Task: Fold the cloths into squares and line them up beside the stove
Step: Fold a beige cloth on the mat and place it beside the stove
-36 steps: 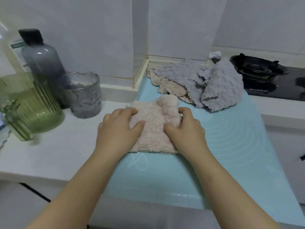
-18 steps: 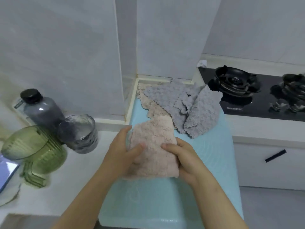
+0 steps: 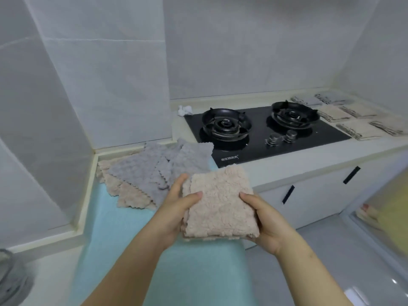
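Now both hands gripped the folded pink cloth [image 3: 220,204] by its sides: left hand [image 3: 174,215] and right hand [image 3: 267,226] each had the thumb on top and fingers curled beneath. The cloth was held above the blue mat [image 3: 123,228], near the stove [image 3: 260,133]. A pile of unfolded cloths [image 3: 154,171] lay just behind. Folded cloths [image 3: 353,120] sat in rows past the stove. A second earlier the cloth lay flat on the mat under both hands; it was now lifted.
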Available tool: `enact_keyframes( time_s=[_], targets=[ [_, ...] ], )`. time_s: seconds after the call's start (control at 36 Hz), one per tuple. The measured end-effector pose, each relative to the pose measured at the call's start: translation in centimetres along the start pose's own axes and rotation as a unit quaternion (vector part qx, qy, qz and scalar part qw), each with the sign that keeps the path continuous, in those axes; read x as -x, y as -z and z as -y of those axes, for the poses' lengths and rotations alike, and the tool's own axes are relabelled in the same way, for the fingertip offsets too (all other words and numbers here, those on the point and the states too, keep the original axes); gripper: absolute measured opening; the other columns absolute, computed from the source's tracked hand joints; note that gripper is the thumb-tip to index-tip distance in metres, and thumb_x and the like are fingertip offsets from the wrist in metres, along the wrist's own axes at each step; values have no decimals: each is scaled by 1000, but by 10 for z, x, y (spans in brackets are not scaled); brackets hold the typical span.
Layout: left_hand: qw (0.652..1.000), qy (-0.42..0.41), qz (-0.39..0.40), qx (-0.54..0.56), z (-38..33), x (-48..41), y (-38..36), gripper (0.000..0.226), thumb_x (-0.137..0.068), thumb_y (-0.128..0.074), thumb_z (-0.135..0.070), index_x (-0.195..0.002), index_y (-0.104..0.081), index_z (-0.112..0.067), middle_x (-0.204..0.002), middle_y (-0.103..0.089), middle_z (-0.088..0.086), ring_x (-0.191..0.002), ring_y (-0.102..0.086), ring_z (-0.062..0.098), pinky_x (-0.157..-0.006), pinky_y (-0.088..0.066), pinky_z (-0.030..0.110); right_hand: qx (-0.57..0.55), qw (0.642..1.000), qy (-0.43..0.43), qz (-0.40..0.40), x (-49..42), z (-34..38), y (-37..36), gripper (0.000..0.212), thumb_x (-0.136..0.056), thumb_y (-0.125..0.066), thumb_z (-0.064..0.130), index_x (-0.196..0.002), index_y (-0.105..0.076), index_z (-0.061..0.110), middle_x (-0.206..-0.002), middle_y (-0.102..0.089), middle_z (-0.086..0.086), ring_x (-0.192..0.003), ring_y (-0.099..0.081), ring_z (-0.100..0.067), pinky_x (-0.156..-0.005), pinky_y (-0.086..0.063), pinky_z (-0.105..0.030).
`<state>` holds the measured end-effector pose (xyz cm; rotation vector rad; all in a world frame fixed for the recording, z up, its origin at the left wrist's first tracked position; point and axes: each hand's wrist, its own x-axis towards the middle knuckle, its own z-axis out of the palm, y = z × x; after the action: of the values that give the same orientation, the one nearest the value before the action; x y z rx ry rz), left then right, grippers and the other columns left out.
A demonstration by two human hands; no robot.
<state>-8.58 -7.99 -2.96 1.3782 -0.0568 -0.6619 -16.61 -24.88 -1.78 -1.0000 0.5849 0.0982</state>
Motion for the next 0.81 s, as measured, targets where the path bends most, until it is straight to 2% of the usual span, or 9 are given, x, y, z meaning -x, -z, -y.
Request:
enact_keyframes(
  time_s=[0.08,0.14,0.22,0.28,0.36,0.47,0.64,0.72,0.81],
  targets=[
    [998,-3,44,-54,7,-22,-47,41,-84,-65,-13,-105,-61,-49,-128,-55,5,-107,-60,30,-93,-46,44,9,999,16,-36,3,20,46,15,-93,-50,24,-104,-60,28,-96,-73,-1,-85,-68,-23,-62,-55,-34],
    [995,-11,59,-84,10,-38,-83,41,-82,-66,-9,-97,-65,-47,-129,-53,13,-95,-58,28,-83,-46,39,7,998,25,-60,0,36,78,18,-93,-50,25,-108,-60,26,-103,-72,-4,-91,-67,-26,-63,-55,-34],
    [994,-33,53,-92,12,-62,-141,40,-85,-62,-1,-96,-61,-40,-120,-53,7,-76,-54,18,-71,-44,31,32,995,45,-87,-1,63,125,24,-93,-50,25,-117,-56,23,-103,-70,-2,-84,-65,-22,-51,-52,-27],
    [994,-35,55,-86,17,-81,-183,40,-85,-60,1,-98,-61,-36,-123,-51,2,-82,-56,18,-80,-46,32,64,990,60,-113,1,83,160,25,-92,-51,25,-117,-55,23,-92,-67,1,-72,-61,-16,-43,-46,-22],
    [994,-32,70,-80,23,-105,-248,38,-86,-58,3,-108,-59,-29,-113,-48,-6,-81,-56,8,-70,-48,13,87,984,79,-137,5,115,220,27,-91,-54,22,-118,-53,26,-92,-64,2,-74,-60,-15,-46,-47,-24],
    [994,-6,94,-58,29,-132,-328,39,-83,-62,1,-107,-62,-29,-108,-63,9,-90,-55,27,-93,-45,46,96,980,90,-152,11,155,292,34,-90,-56,17,-119,-50,33,-104,-64,0,-84,-63,-18,-59,-52,-30],
    [992,4,115,-46,31,-172,-416,44,-79,-67,0,-102,-63,-38,-104,-63,12,-88,-57,28,-93,-44,53,98,977,93,-165,5,203,370,41,-88,-49,5,-117,-49,35,-98,-62,-1,-80,-61,-18,-60,-52,-30],
    [990,7,123,-71,33,-198,-450,48,-82,-66,-2,-113,-58,-37,-92,-56,3,-78,-52,22,-67,-53,32,89,974,94,-186,-7,220,402,46,-86,-47,2,-120,-50,33,-95,-60,-1,-76,-57,-16,-58,-49,-28],
    [988,-4,129,-82,36,-227,-484,49,-84,-62,0,-121,-53,-31,-87,-48,-9,-69,-47,12,-49,-41,13,77,970,90,-210,-25,239,433,48,-85,-47,2,-123,-50,32,-97,-59,-2,-76,-56,-17,-57,-47,-27]
  ],
)
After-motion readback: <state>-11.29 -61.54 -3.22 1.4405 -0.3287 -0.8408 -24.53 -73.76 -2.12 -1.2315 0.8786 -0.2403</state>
